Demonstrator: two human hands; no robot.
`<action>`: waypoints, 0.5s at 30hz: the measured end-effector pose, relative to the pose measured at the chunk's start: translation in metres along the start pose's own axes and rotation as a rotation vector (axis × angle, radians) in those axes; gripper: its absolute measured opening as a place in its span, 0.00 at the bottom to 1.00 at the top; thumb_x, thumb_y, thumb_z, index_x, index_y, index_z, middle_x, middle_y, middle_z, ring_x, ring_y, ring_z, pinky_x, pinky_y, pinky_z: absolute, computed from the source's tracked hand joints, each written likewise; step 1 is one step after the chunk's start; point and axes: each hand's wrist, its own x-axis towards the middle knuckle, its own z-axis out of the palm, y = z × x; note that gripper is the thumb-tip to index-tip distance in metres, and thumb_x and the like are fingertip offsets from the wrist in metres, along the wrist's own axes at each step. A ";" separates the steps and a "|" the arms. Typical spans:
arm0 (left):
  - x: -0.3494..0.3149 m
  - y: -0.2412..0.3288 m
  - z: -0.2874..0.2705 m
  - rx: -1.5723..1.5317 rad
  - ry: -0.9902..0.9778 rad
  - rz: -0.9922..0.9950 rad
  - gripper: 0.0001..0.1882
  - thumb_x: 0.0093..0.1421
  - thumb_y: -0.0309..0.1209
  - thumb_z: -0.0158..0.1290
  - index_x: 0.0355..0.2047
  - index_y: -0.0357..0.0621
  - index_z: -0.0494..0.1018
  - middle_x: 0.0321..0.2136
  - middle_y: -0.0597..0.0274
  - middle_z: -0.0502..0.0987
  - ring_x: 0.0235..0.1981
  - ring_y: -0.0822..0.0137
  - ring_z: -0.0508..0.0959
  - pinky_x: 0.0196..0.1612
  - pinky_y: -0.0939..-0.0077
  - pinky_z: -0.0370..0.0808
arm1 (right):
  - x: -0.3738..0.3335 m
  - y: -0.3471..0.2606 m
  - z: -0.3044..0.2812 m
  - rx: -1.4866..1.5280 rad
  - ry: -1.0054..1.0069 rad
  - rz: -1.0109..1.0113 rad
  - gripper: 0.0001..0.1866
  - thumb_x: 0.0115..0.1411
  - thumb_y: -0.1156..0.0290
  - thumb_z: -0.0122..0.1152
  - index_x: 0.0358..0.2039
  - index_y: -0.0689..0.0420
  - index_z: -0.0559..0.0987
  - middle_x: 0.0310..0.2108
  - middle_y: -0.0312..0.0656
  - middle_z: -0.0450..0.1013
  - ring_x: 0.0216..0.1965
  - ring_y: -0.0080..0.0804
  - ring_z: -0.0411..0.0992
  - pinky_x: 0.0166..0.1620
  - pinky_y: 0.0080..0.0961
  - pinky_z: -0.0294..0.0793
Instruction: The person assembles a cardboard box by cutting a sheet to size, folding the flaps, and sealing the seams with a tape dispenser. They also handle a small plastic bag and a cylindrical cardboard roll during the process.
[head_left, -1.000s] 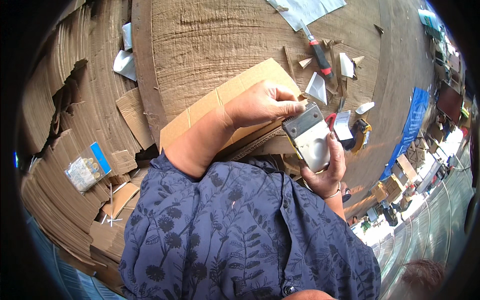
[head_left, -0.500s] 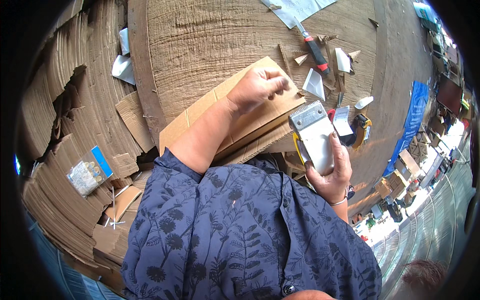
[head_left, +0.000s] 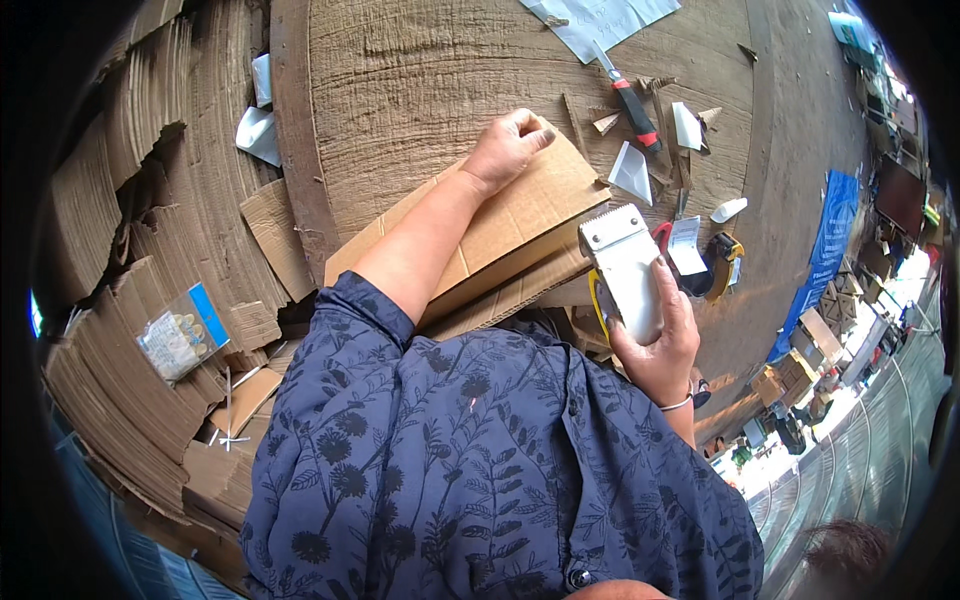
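A long brown cardboard box lies at an angle on the wooden table in front of me. My left hand rests over its top near the far edge, fingers curled in; whatever they may pinch is hidden. In my right hand is a tape dispenser, with a silver metal plate, a toothed edge pointing away from me and a bit of yellow along its left side. It is held just off the box's right end, thumb and fingers around its sides.
A red-and-black knife lies beyond the box among cardboard and white scraps. To the right are red-handled scissors, a white label and a black-and-yellow object. Stacked cardboard and a plastic bag fill the left side.
My left hand has shifted slightly left and away from me, toward the box's far edge. The right hand with the tape dispenser has barely moved.
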 end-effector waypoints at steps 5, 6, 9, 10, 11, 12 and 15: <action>-0.001 -0.004 0.009 0.327 0.066 0.014 0.14 0.54 0.39 0.60 0.29 0.41 0.74 0.29 0.56 0.77 0.32 0.62 0.77 0.38 0.69 0.73 | -0.003 0.013 0.015 0.025 -0.011 0.030 0.38 0.39 0.71 0.69 0.56 0.58 0.70 0.35 0.46 0.72 0.35 0.40 0.73 0.41 0.32 0.74; -0.002 0.000 0.010 0.399 0.071 0.018 0.15 0.53 0.40 0.61 0.30 0.41 0.73 0.32 0.53 0.77 0.35 0.55 0.77 0.41 0.65 0.73 | -0.004 0.018 0.019 0.031 0.005 0.016 0.38 0.40 0.71 0.69 0.56 0.58 0.70 0.35 0.47 0.72 0.35 0.41 0.73 0.41 0.32 0.74; -0.001 0.001 0.012 0.469 0.058 0.050 0.17 0.53 0.41 0.61 0.31 0.41 0.72 0.34 0.53 0.77 0.38 0.55 0.76 0.43 0.64 0.72 | -0.007 0.030 0.028 0.061 0.046 -0.022 0.39 0.40 0.71 0.69 0.56 0.58 0.70 0.36 0.47 0.72 0.36 0.41 0.73 0.42 0.32 0.74; -0.002 0.001 0.011 0.489 0.049 0.048 0.18 0.53 0.43 0.61 0.33 0.41 0.71 0.35 0.52 0.75 0.40 0.54 0.76 0.45 0.64 0.72 | -0.008 0.034 0.031 0.078 0.056 -0.031 0.39 0.40 0.72 0.69 0.56 0.59 0.70 0.36 0.47 0.72 0.36 0.42 0.73 0.42 0.32 0.74; 0.000 -0.005 0.009 0.512 0.144 0.037 0.18 0.54 0.41 0.61 0.34 0.41 0.71 0.35 0.54 0.75 0.40 0.54 0.75 0.45 0.64 0.72 | -0.009 0.037 0.034 0.095 0.066 -0.042 0.39 0.40 0.72 0.69 0.56 0.59 0.69 0.36 0.47 0.72 0.36 0.42 0.73 0.42 0.32 0.74; 0.000 -0.008 0.007 0.530 0.243 0.026 0.17 0.54 0.40 0.61 0.35 0.41 0.71 0.35 0.55 0.75 0.40 0.55 0.75 0.46 0.65 0.72 | -0.007 0.036 0.036 0.106 0.070 -0.062 0.39 0.39 0.72 0.68 0.56 0.59 0.69 0.37 0.48 0.72 0.36 0.42 0.72 0.43 0.33 0.73; -0.003 -0.009 -0.002 0.537 0.222 0.052 0.15 0.54 0.37 0.62 0.35 0.41 0.73 0.35 0.57 0.73 0.41 0.56 0.74 0.50 0.65 0.71 | -0.006 0.042 0.042 0.107 0.079 -0.108 0.39 0.38 0.71 0.67 0.56 0.59 0.69 0.38 0.48 0.72 0.36 0.43 0.72 0.43 0.34 0.73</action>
